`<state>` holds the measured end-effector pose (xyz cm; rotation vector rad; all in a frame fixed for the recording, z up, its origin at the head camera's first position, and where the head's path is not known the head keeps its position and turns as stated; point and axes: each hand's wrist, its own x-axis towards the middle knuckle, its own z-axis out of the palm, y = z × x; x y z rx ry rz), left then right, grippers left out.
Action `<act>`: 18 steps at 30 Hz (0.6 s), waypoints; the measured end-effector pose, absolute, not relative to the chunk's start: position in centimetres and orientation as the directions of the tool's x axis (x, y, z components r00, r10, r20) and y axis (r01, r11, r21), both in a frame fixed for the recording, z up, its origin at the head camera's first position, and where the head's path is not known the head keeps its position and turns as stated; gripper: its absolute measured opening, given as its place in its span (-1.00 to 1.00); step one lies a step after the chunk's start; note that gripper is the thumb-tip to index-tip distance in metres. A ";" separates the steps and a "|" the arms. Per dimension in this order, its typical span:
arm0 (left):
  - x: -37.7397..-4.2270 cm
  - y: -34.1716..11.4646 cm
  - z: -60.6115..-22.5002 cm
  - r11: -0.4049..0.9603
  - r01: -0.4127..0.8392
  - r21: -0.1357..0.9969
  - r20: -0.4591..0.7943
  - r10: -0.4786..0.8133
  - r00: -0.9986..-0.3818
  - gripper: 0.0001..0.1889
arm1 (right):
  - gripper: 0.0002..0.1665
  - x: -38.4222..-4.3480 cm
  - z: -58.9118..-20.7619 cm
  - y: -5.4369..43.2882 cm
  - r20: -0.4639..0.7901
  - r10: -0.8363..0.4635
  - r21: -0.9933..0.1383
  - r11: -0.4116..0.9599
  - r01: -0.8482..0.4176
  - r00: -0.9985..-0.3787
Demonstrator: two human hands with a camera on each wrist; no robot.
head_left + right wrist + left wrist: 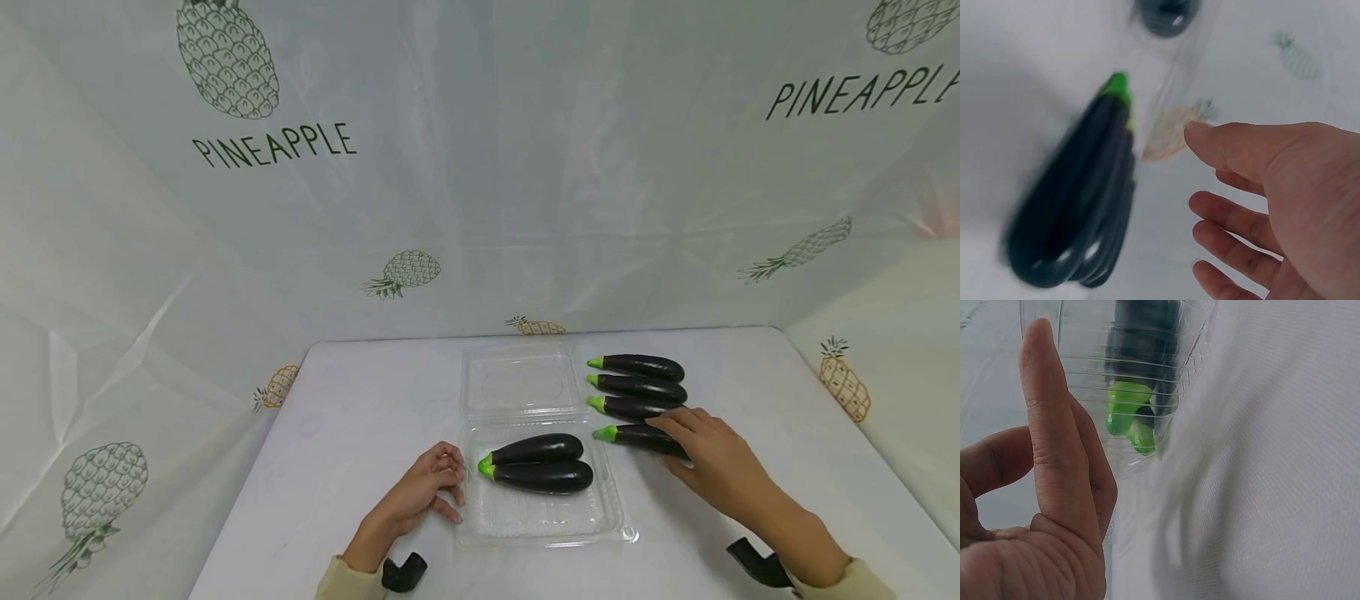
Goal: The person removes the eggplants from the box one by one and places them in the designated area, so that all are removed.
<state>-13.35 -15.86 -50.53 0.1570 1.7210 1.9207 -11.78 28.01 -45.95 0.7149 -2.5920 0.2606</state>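
Note:
A clear plastic clamshell box [540, 521] lies with its lid [525, 379] folded back. Two dark eggplants with green stems, a rear one [538, 447] and a front one [547, 477], lie side by side in the base. My left hand [431, 487] is at the box's left wall, fingers relaxed and holding nothing; in the left wrist view the green stems [1129, 409] show through the ribbed plastic. Right of the box, several more eggplants [637, 387] form a column. Over the right end of the nearest one [637, 437] is my right hand [716, 458], its fingers spread and apart from the eggplants [1079, 194].
The white table [360, 408] extends on both sides of the box. A pale curtain [487, 192] with printed pineapples hangs behind the table's back edge. Black wrist camera mounts show at the left wrist [403, 575] and the right wrist [757, 567].

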 end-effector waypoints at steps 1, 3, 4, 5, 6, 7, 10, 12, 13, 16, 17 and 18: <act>-13.3 -15.9 -50.5 -0.028 -0.320 0.947 -0.271 0.468 -0.841 -0.81 | -0.27 -11.7 -45.6 27.5 0.450 -0.454 -0.061 0.844 -0.533 -0.769; -13.3 -15.9 -50.5 -0.029 -0.320 0.947 -0.270 0.469 -0.841 -0.81 | -0.29 -11.7 -45.1 26.5 0.433 -0.475 -0.053 0.835 -0.547 -0.766; -13.3 -15.9 -50.5 -0.029 -0.319 0.947 -0.269 0.469 -0.841 -0.81 | -0.29 -11.6 -44.8 25.9 0.423 -0.482 -0.052 0.832 -0.552 -0.767; -13.3 -15.9 -50.5 -0.029 -0.318 0.948 -0.268 0.469 -0.842 -0.81 | -0.29 -11.6 -44.6 25.5 0.414 -0.492 -0.052 0.827 -0.560 -0.766; -13.3 -15.9 -50.5 -0.029 -0.318 0.948 -0.268 0.469 -0.842 -0.81 | -0.30 -11.6 -44.4 25.0 0.407 -0.503 -0.050 0.821 -0.569 -0.762; -13.3 -15.9 -50.5 -0.029 -0.318 0.948 -0.268 0.469 -0.841 -0.81 | -0.30 -11.5 -44.2 24.5 0.394 -0.511 -0.048 0.819 -0.572 -0.764; -13.3 -15.9 -50.4 -0.030 -0.317 0.948 -0.266 0.469 -0.842 -0.80 | -0.32 -11.5 -43.9 23.3 0.367 -0.536 -0.047 0.806 -0.590 -0.760; -13.3 -15.9 -50.4 -0.030 -0.317 0.948 -0.266 0.469 -0.842 -0.80 | -0.34 -11.6 -43.8 22.6 0.346 -0.556 -0.042 0.795 -0.605 -0.756; -13.3 -15.9 -50.4 -0.030 -0.317 0.948 -0.266 0.470 -0.842 -0.80 | -0.34 -11.6 -43.8 22.2 0.330 -0.565 -0.040 0.792 -0.610 -0.756; -13.2 -15.9 -50.5 -0.030 -0.315 0.949 -0.265 0.470 -0.842 -0.80 | -0.36 -11.7 -43.8 21.3 0.291 -0.591 -0.038 0.778 -0.627 -0.752; -13.2 -15.9 -50.5 -0.031 -0.314 0.949 -0.264 0.470 -0.842 -0.81 | -0.36 -11.8 -43.9 21.0 0.278 -0.601 -0.040 0.773 -0.634 -0.750; -13.3 -15.9 -50.5 -0.029 -0.314 0.949 -0.264 0.470 -0.842 -0.81 | -0.37 -11.8 -43.9 20.7 0.268 -0.609 -0.040 0.767 -0.640 -0.746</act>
